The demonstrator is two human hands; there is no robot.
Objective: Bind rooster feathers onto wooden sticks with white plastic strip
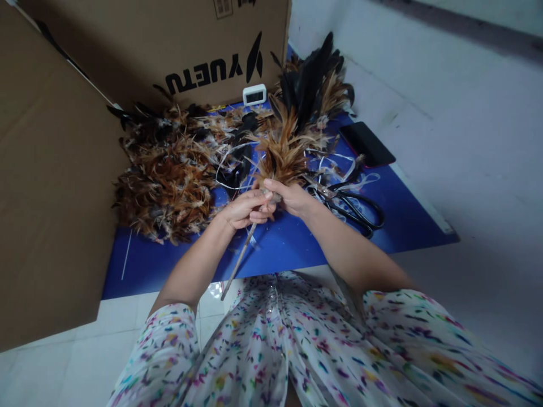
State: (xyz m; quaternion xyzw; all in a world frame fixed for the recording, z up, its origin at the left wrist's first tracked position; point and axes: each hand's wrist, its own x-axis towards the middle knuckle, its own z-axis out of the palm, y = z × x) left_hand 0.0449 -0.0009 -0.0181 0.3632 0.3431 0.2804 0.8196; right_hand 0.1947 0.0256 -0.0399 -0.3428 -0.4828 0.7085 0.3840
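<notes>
Both my hands meet over the front of the blue table, closed around a feather duster. Brown feathers fan out away from me above the grip, and a thin stick slants down past the table's front edge. My left hand has its fingers curled round the duster where feathers meet stick. At the same spot my right hand pinches the feather base with its thumb on top. White string loops out to the left of the duster. Black-handled scissors lie close to the right of my right hand.
A big heap of brown feathers covers the table's left side. Long black feathers stand at the back right. A black phone lies near the right edge, a small white clock-like device behind. Cardboard walls the back and left.
</notes>
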